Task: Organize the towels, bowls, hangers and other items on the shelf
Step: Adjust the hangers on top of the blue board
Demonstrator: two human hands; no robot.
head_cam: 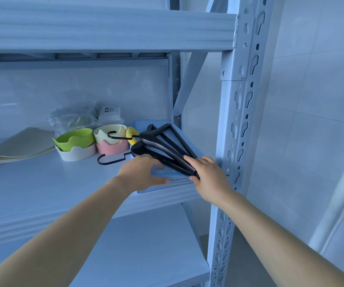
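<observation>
Two hands meet at the black hangers (159, 130): the right hand (207, 172) grips their fanned ends, the left hand (144, 170) rests flat-fingered on them, atop a blue tray (140, 124) at the right end of the shelf (42, 183), beside stacked bowls (75, 139).

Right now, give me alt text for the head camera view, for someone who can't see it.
The right hand grips a fanned bundle of black hangers on a blue tray that the left hand touches, on a pale shelf. Stacked colourful bowls sit farther left.
</observation>
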